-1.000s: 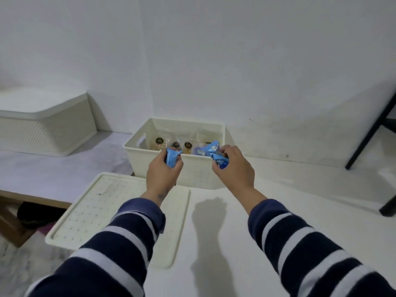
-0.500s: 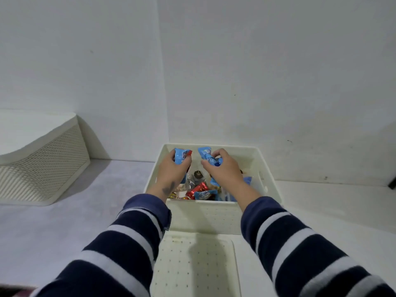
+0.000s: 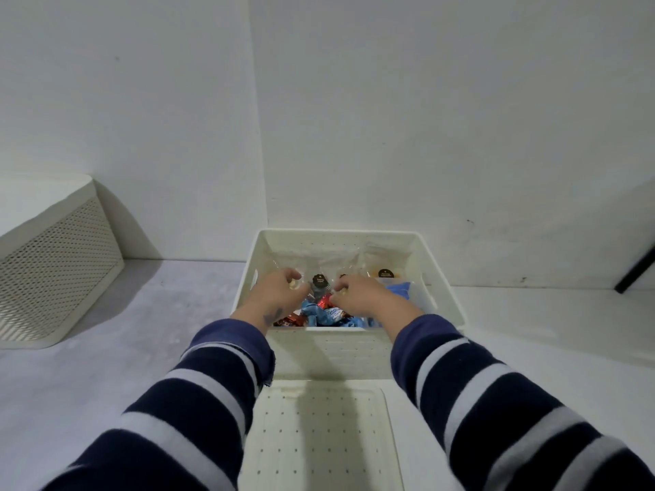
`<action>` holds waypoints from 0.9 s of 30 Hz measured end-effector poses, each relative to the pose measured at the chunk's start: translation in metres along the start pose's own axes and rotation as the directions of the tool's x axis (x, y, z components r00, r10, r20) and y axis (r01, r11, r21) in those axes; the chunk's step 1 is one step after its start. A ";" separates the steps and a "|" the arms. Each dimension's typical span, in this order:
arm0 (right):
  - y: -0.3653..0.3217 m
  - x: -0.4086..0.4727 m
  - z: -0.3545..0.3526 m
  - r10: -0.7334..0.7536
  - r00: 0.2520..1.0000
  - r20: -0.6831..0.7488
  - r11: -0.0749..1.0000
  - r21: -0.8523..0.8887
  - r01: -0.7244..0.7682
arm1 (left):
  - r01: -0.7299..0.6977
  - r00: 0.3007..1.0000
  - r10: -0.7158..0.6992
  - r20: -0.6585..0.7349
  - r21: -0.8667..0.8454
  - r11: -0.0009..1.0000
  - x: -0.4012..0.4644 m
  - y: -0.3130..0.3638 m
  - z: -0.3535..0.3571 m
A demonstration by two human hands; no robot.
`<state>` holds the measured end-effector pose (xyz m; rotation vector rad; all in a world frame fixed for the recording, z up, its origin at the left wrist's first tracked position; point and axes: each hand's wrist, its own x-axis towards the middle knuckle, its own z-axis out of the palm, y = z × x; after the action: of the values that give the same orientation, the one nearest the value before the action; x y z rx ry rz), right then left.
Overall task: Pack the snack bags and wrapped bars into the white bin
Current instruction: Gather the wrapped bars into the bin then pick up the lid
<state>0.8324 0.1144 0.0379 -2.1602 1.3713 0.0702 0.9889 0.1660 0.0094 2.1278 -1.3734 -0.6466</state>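
The white bin (image 3: 336,234) stands against the wall in front of me. Both hands are inside it, above the snacks. My left hand (image 3: 274,296) hovers at the bin's left side with loosely curled fingers and holds nothing that I can see. My right hand (image 3: 365,296) is near the middle, fingers bent down, also without anything in it. Between and below the hands lie blue wrapped bars (image 3: 320,315) and red wrapped bars (image 3: 324,301). Clear snack bags with dark round labels (image 3: 385,273) lean at the back. A blue bag (image 3: 398,290) sits to the right.
The bin's perforated lid (image 3: 319,437) lies flat just in front of the bin, between my striped sleeves. A lidded perforated basket (image 3: 53,271) stands at the far left. A black leg (image 3: 634,274) slants in at the right edge.
Both hands held blue wrapped bars over the bin half a second ago; now the bars lie in the bin and the hands sit lower with nothing in them. The camera has moved closer.
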 end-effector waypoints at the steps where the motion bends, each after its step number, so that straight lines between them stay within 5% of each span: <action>1: -0.001 -0.010 -0.003 -0.012 1.000 -0.002 1.000 -0.028 0.012 | -0.011 1.000 0.012 -0.004 0.018 1.000 -0.007 0.004 -0.004; 10: 0.016 -0.126 0.002 -0.103 0.991 -0.090 0.984 -0.151 0.089 | -0.027 0.983 0.055 -0.176 0.155 0.987 -0.119 -0.002 -0.020; 18: 0.053 -0.180 0.076 -0.119 0.990 -0.074 0.986 -0.123 0.110 | 0.154 0.986 -0.131 -0.106 0.257 0.954 -0.225 -0.091 -0.002; 27: 0.094 -0.167 0.180 0.239 0.967 0.090 0.969 -0.092 -0.231 | 0.312 0.931 -0.361 0.052 0.398 0.863 -0.236 -0.182 0.018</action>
<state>0.7201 0.3097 -0.0969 -2.0178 1.5835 0.3264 1.0120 0.4437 -0.0969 2.7269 -1.2812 -0.6972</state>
